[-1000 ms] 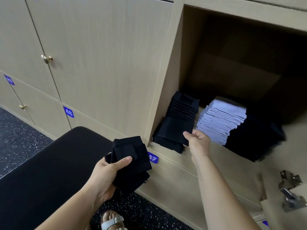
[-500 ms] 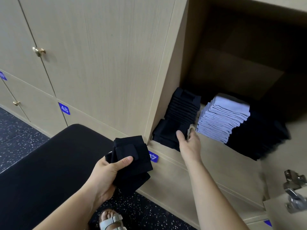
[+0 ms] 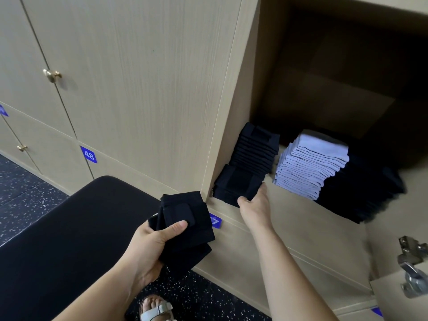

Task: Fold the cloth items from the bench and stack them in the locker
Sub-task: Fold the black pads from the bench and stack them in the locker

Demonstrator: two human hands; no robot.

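My left hand (image 3: 150,249) grips a folded black cloth (image 3: 187,225) over the end of the black bench (image 3: 69,232), thumb on top. Inside the open locker (image 3: 324,89) a leaning stack of black cloths (image 3: 254,156) stands at the left, with a few folded black cloths (image 3: 236,184) lying at its foot. My right hand (image 3: 256,205) reaches to those low cloths, fingers against their right side and thumb near their front edge. A stack of pale lilac cloths (image 3: 310,165) sits in the middle, and a dark pile (image 3: 366,188) at the right.
Closed locker doors with brass knobs (image 3: 52,75) fill the left wall; blue tag 48 (image 3: 88,155) marks one. The open locker's door and its metal hinge (image 3: 412,269) hang at the lower right. My sandalled foot (image 3: 155,308) stands on the speckled floor.
My right hand has slid from the right edge of the low black cloths down to their front corner. The left hand and its cloth stay put.
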